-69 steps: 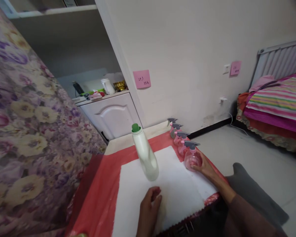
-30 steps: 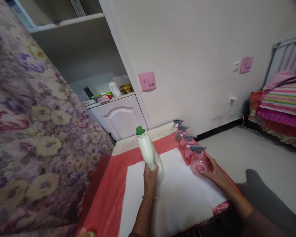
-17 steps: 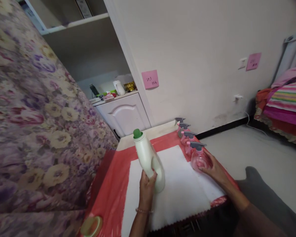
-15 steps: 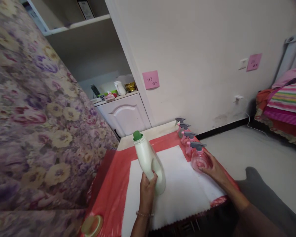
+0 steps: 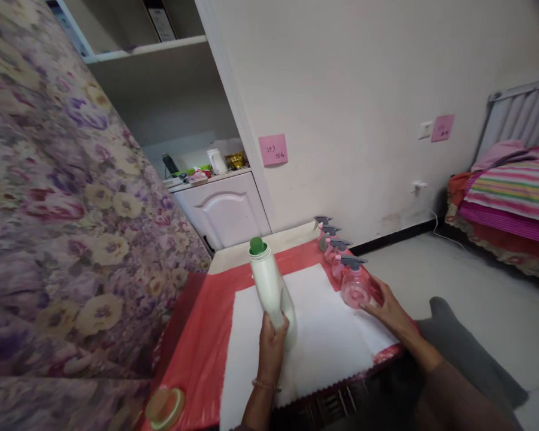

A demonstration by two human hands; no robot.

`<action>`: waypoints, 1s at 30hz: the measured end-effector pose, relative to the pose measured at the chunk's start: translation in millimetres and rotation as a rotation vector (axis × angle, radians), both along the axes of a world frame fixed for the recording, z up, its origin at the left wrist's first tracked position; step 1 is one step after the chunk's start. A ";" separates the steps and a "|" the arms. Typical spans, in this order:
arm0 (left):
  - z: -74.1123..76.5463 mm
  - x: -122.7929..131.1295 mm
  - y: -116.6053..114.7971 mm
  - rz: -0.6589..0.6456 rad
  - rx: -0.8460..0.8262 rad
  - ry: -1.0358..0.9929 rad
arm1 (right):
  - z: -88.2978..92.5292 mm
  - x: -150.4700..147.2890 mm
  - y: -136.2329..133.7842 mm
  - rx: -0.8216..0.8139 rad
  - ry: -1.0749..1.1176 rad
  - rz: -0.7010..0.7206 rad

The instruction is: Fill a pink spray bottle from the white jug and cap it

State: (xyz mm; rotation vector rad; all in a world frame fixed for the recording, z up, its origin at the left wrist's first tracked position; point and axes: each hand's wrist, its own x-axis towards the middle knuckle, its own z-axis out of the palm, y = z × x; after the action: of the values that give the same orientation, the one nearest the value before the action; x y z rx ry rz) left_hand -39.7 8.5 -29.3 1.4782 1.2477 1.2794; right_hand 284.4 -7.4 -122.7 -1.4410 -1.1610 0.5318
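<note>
My left hand is wrapped round the handle of a large pale green bottle with a green spout, held over a white cloth. At the right side of the cloth, my right hand has its fingers apart, close beside a clear pink spray bottle with a grey trigger. Whether the thumb touches that bottle is hard to tell. Behind it, several more spray bottles stand in a row toward the wall.
A red cover lies on the table under the cloth. At its lower left corner is a round green-rimmed lid. A floral curtain hangs at the left. Beyond the table stands a white cabinet; a bed is at the right.
My right hand's fingers have opened and moved slightly away from the front spray bottle. The green bottle has become more upright in my left hand. The view has turned slightly right.
</note>
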 end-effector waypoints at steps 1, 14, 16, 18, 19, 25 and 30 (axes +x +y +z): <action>-0.3 -1.0 -0.4 -0.006 0.005 0.008 | 0.8 0.6 -2.8 -0.002 0.001 -0.006; -13.4 -13.2 -1.4 -0.027 -0.020 0.002 | 8.7 -37.9 -51.9 0.049 0.055 -0.047; -12.8 -19.9 -6.4 -0.001 -0.030 -0.050 | 7.6 -58.1 -57.1 0.043 0.009 0.069; -13.7 -32.6 -12.8 0.068 -0.044 -0.058 | 5.4 -75.3 -60.9 0.040 -0.049 0.169; -15.6 -41.5 -16.3 0.108 -0.049 -0.029 | 3.9 -81.4 -62.3 0.038 -0.081 0.209; -48.0 -108.8 -36.6 0.087 0.021 0.449 | -7.7 -86.9 -65.6 0.018 -0.242 0.321; -72.6 -130.4 -43.6 0.074 0.146 0.686 | -13.6 -83.9 -65.3 0.000 -0.320 0.341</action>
State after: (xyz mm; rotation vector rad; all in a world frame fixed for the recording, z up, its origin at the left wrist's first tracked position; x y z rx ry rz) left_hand -170.1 -35.1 -101.9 2.0945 1.6730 0.9429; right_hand 200.5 -72.7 -136.2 -1.3664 -1.6789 0.5462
